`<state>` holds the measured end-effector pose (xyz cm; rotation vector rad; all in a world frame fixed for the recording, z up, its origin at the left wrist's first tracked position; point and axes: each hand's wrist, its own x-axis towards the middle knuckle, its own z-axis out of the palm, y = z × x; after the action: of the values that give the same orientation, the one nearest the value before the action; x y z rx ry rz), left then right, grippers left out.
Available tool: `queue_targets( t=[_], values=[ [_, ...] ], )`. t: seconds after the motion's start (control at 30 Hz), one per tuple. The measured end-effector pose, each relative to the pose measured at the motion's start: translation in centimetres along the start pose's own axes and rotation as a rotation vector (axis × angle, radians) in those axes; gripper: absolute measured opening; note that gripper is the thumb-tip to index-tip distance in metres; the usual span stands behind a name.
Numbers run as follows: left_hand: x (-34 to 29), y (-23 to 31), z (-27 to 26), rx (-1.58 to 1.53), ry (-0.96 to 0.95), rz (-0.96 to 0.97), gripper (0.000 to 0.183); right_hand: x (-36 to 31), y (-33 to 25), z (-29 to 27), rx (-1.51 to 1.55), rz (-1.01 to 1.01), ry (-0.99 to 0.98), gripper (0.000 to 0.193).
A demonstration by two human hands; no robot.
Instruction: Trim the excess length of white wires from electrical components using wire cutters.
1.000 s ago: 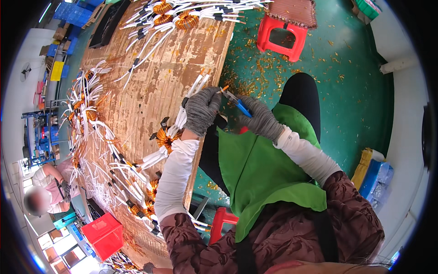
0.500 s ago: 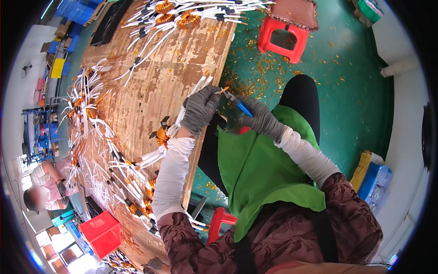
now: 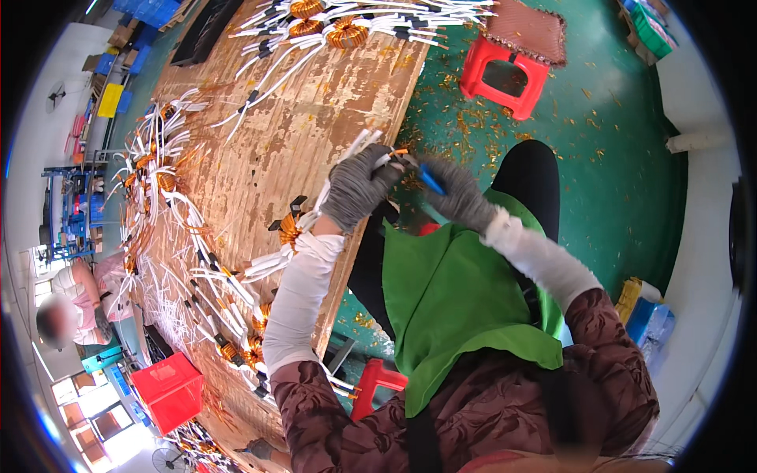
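My left hand (image 3: 359,188), in a grey glove, is closed around white-sleeved wire leads (image 3: 364,140) at the table's right edge. One lead's bare copper end (image 3: 400,151) sticks out past its fingers. My right hand (image 3: 459,194), gloved too, grips blue-handled pliers (image 3: 430,180). Their jaws are blurred and lie at or close to the copper end; whether they touch it I cannot tell. Below my left hand, on the table, a copper-wound ring coil (image 3: 289,231) with black pieces beside it seems to belong to these leads.
More coils (image 3: 347,33) with white leads lie across the wooden table (image 3: 315,102). A red stool (image 3: 505,79) with a brown cushion stands at far right, among copper scraps on the green floor. A red bin (image 3: 168,392) and a co-worker (image 3: 83,303) are at left; another gloved hand (image 3: 259,449) shows below.
The whole view has shifted slightly. My right hand has drawn nearer to my left with the pliers, which now look turned and blurred. My left hand keeps its hold on the leads.
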<state>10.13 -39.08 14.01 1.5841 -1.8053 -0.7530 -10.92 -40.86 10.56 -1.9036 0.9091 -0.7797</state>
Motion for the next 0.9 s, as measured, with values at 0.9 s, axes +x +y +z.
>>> queue_targets(
  t=[0.9],
  values=[
    [0.6,3.3,-0.1,0.555,0.243,0.103,0.023,-1.3,6.7,-1.9,0.068,0.177,0.009,0.062]
  ],
)
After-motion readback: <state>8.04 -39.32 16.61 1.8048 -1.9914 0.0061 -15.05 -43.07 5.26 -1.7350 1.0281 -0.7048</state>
